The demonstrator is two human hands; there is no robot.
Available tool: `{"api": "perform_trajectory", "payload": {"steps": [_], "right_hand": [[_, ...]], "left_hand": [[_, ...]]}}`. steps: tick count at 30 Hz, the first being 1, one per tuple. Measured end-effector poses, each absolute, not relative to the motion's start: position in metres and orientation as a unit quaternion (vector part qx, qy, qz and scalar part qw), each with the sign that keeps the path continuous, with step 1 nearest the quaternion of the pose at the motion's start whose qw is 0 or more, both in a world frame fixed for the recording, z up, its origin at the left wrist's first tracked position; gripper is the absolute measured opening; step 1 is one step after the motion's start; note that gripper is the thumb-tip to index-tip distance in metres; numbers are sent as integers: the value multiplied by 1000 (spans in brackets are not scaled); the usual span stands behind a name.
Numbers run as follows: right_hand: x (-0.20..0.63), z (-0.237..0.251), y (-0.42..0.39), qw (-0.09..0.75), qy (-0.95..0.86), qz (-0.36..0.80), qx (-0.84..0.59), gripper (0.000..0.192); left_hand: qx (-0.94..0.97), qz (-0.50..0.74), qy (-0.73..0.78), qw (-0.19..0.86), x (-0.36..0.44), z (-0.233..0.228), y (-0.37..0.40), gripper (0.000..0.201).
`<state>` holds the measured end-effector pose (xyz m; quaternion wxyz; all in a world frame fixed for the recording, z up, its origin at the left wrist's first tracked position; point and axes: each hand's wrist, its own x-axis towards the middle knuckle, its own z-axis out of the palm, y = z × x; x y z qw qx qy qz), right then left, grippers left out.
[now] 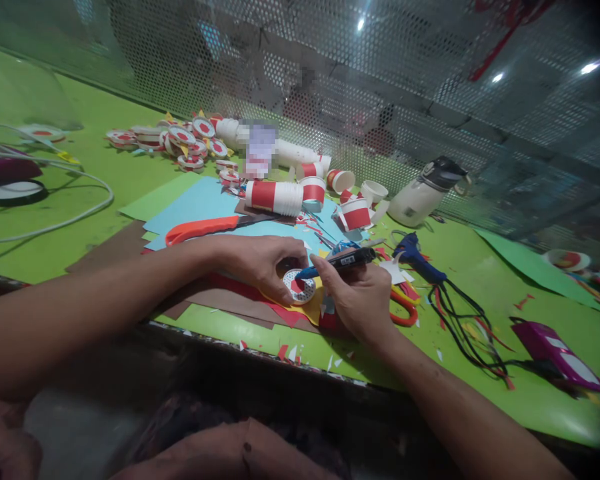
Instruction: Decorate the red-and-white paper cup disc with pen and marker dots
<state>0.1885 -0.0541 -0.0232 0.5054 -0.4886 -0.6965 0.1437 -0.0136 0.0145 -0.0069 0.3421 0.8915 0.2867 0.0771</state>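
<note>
My left hand [270, 265] curls its fingers around a small round paper disc [307, 292], white with dark dots and a red shape in its middle. In my right hand [365, 297] is a marker [347, 261] with a black barrel and a blue front end. The marker's tip meets the disc's face, or is very near it. Under both hands lie sheets of yellow paper [313, 311], red paper and brown paper [215, 300]. Red-and-yellow scissor handles [405, 310] show beside my right wrist.
An orange-handled knife or cutter [203, 229] lies beyond my left forearm. Paper cups [275, 198] and a pile of red-and-white discs [183, 137] stand farther back. On the right are a blue glue gun [420, 260], its cord, a purple box [560, 353] and a white bottle [420, 197].
</note>
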Motion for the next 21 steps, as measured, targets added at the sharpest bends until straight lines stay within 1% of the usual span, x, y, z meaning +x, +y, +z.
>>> {"api": "perform_trajectory", "payload": {"steps": [9, 14, 21], "right_hand": [[187, -19, -54, 493, -695, 163, -498, 50], [186, -15, -51, 483, -704, 138, -501, 49], [185, -24, -50, 492, -693, 129, -511, 52]], "left_hand": [[892, 73, 286, 341, -14, -7, 15, 50], [900, 79, 269, 335, -14, -10, 17, 50], [895, 74, 278, 340, -14, -9, 16, 50]]}}
